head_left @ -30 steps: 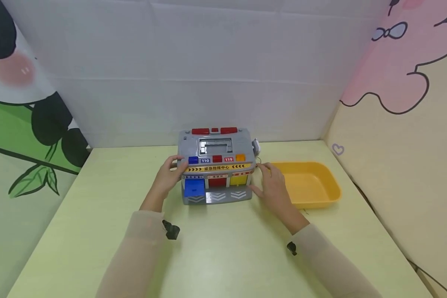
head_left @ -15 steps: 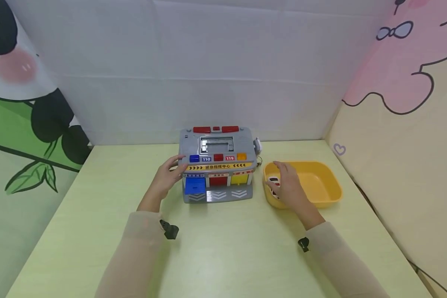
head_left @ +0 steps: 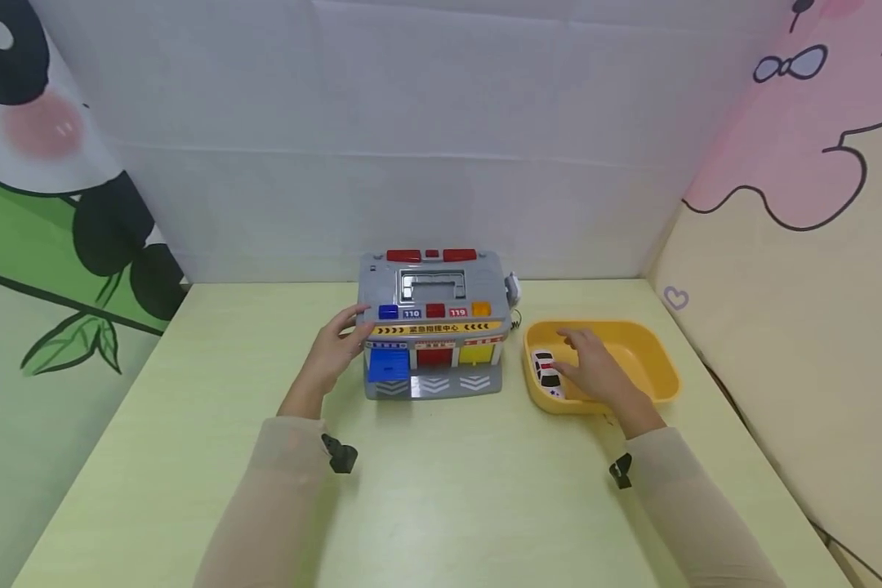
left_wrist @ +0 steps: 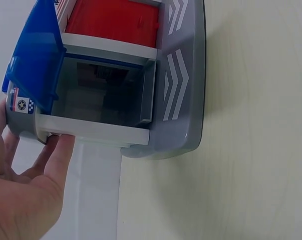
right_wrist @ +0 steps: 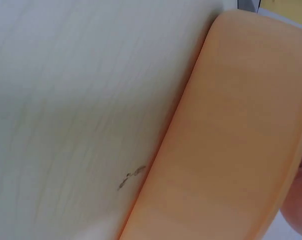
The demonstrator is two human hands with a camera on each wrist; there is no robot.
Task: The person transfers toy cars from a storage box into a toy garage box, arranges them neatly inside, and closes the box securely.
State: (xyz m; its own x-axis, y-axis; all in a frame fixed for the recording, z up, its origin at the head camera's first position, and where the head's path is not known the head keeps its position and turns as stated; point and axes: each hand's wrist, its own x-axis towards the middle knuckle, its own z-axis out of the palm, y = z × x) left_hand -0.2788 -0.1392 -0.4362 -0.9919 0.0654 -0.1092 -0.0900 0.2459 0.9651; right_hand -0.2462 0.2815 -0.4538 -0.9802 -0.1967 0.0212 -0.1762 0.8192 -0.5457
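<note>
A grey toy garage (head_left: 434, 327) stands against the back wall, with blue, red and yellow doors. My left hand (head_left: 334, 351) grips its left side, thumb at the front corner. In the left wrist view the blue door (left_wrist: 39, 55) is swung up, showing the dark compartment behind it. To the right is a yellow tray (head_left: 647, 359) with a white and black toy car (head_left: 546, 371) lying at its left end. My right hand (head_left: 591, 367) hovers over the tray just right of the car, fingers apart, holding nothing visible. The right wrist view shows mostly the tray's outer wall (right_wrist: 226, 120).
A white phone-like handset (head_left: 513, 288) with a coiled cord hangs on the garage's right side. A white sheet (head_left: 441, 196) covers the back wall close behind. The pale table (head_left: 441, 490) extends toward me.
My right hand has moved from the garage's right side over to the tray, then slightly farther right. The toy car has come into fuller view. My left hand stays at the garage.
</note>
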